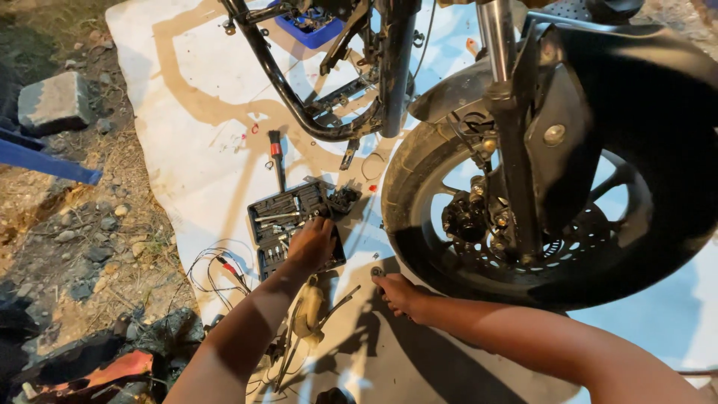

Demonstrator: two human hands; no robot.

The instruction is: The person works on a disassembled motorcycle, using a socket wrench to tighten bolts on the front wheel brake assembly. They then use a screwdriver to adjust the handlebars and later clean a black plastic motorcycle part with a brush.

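Both forearms reach down over the white ground sheet (187,90). My left hand (313,243), fingers curled downward, rests inside the open black socket set case (288,217). My right hand (400,293) lies on the sheet, fingertips pinching a small round metal part (377,271) just beside the motorcycle front tyre (419,187).

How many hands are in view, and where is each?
2. The left hand reaches into the open black socket set case; the right hand rests on the white sheet beside the motorcycle's front wheel.
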